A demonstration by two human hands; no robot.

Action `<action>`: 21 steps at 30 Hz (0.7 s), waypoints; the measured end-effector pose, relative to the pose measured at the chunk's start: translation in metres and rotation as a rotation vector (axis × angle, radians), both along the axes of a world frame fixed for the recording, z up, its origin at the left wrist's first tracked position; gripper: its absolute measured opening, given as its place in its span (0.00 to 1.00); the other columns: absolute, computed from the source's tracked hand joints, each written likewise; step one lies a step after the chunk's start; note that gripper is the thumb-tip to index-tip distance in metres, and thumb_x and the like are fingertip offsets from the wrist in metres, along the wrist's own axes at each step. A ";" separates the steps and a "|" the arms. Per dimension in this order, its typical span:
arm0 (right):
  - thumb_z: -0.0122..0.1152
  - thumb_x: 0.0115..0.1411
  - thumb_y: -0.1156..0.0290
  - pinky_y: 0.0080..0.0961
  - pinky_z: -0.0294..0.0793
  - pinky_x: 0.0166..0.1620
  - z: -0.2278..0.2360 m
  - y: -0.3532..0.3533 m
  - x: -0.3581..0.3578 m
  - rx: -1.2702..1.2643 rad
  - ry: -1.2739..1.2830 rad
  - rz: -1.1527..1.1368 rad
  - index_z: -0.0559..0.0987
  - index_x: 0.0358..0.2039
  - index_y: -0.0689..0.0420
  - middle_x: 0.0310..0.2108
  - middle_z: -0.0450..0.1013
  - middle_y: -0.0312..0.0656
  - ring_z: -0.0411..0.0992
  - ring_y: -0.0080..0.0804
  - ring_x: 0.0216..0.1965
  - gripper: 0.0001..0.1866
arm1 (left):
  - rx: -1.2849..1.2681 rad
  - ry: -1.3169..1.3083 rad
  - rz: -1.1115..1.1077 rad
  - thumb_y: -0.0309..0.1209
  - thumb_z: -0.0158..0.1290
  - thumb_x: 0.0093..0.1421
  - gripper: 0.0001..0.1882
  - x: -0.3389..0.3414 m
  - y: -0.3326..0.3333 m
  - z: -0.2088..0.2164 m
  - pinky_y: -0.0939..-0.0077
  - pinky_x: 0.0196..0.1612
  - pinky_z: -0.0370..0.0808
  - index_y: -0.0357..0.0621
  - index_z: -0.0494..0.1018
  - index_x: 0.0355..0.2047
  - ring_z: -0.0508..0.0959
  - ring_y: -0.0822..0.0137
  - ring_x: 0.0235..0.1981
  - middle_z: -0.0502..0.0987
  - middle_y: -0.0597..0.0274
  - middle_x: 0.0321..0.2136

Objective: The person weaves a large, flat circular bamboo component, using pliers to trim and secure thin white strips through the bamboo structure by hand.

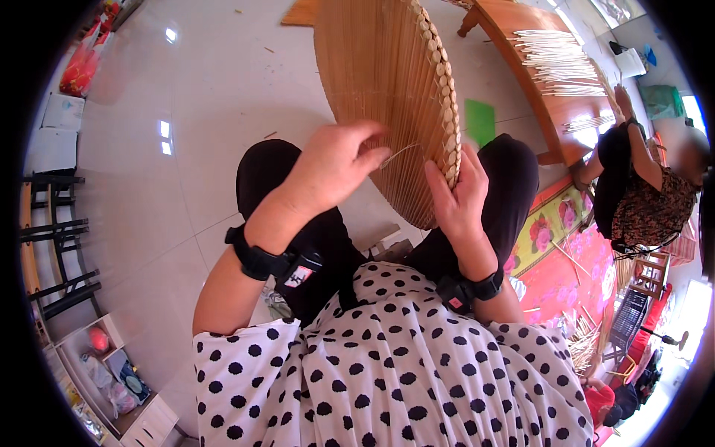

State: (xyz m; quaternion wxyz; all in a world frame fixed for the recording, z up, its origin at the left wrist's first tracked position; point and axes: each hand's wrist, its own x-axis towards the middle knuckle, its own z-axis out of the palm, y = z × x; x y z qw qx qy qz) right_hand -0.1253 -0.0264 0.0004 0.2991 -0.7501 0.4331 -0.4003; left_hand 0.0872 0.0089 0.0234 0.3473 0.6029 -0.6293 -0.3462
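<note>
One dotted top; right hand gripping one slatted panel; left hand at one strand, grip unclear

the view looks from the person's head, as the left of a side-by-side pair, steeply down over the polka-dot top and onward to the pale floor. the left hand and right hand sit close to the lens, just above the middle, while the wooden table lies farther off at upper right. the fisheye bends straight edges toward a round, black-cornered rim.
</note>
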 end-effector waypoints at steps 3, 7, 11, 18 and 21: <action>0.63 0.52 0.76 0.32 0.73 0.39 0.000 0.001 -0.001 -0.039 0.013 0.030 0.77 0.38 0.66 0.35 0.73 0.51 0.73 0.49 0.34 0.12 | -0.042 0.020 -0.024 0.26 0.57 0.60 0.12 -0.014 0.002 -0.012 0.73 0.34 0.77 0.32 0.75 0.43 0.80 0.66 0.27 0.80 0.54 0.28; 0.63 0.52 0.77 0.32 0.74 0.38 0.004 0.003 -0.002 -0.053 0.042 0.056 0.78 0.39 0.66 0.36 0.73 0.51 0.74 0.49 0.34 0.13 | -0.022 0.143 0.005 0.26 0.56 0.61 0.10 -0.026 0.003 -0.021 0.76 0.27 0.73 0.33 0.76 0.41 0.76 0.71 0.20 0.78 0.57 0.21; 0.64 0.51 0.77 0.33 0.75 0.38 0.006 0.008 -0.001 -0.035 0.065 0.087 0.77 0.41 0.65 0.36 0.73 0.51 0.74 0.49 0.34 0.15 | 0.043 0.213 0.064 0.25 0.56 0.60 0.08 -0.025 0.010 -0.018 0.79 0.23 0.69 0.34 0.78 0.39 0.73 0.75 0.17 0.76 0.61 0.18; 0.66 0.46 0.77 0.34 0.77 0.38 0.001 0.029 0.006 -0.041 0.002 0.186 0.76 0.46 0.65 0.39 0.71 0.51 0.74 0.50 0.35 0.24 | 0.115 0.171 0.173 0.23 0.59 0.57 0.05 -0.012 0.042 -0.011 0.80 0.23 0.68 0.36 0.80 0.34 0.72 0.76 0.17 0.76 0.60 0.17; 0.65 0.42 0.78 0.32 0.76 0.36 -0.005 0.033 0.007 -0.079 -0.014 0.203 0.76 0.46 0.66 0.38 0.71 0.51 0.73 0.47 0.33 0.26 | 0.105 0.124 0.173 0.22 0.60 0.56 0.05 -0.010 0.052 -0.012 0.81 0.25 0.70 0.36 0.80 0.33 0.74 0.75 0.19 0.77 0.58 0.19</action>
